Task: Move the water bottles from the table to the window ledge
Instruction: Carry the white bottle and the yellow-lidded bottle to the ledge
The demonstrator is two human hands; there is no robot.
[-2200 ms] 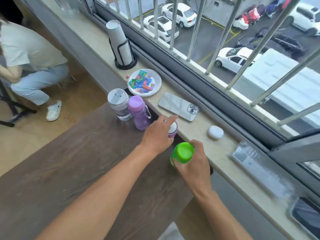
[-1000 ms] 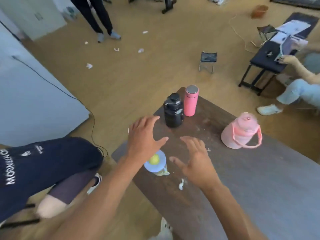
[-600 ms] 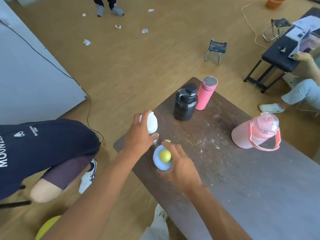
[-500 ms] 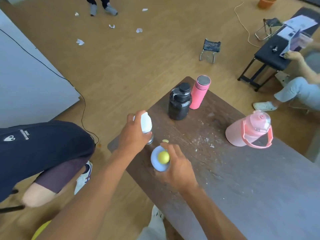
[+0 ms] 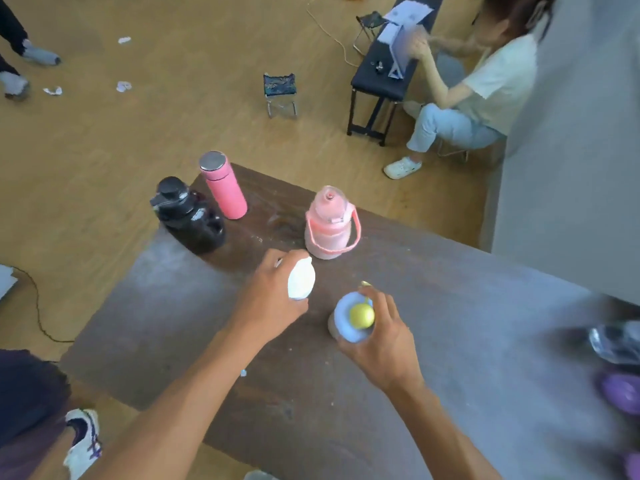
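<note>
My left hand (image 5: pixel 268 301) is closed around a white-capped bottle (image 5: pixel 301 278), held above the dark wooden table (image 5: pixel 166 317). Just to its right, my right hand (image 5: pixel 384 337) grips a bottle with a pale blue lid and a yellow-green knob (image 5: pixel 353 317). Three bottles stand on the table's far end: a black jug (image 5: pixel 188 216), a pink flask with a metal cap (image 5: pixel 225 188) and a pink jug with a carry strap (image 5: pixel 329 223). A clear bottle (image 5: pixel 614 341) and a purple bottle (image 5: pixel 620 393) show blurred at the right edge. The window ledge is out of view.
A grey wall (image 5: pixel 571 168) rises at the right behind the table. A seated person (image 5: pixel 478 95) works at a black bench (image 5: pixel 388 67) beyond the table. A small folding stool (image 5: pixel 280 93) stands on the wooden floor. Another person's leg and shoe (image 5: pixel 83 441) are at the lower left.
Both hands have lifted their bottles off the table's near-left corner and carried them rightward. My view has swung right, bringing the wall and the clear and purple bottles into sight.
</note>
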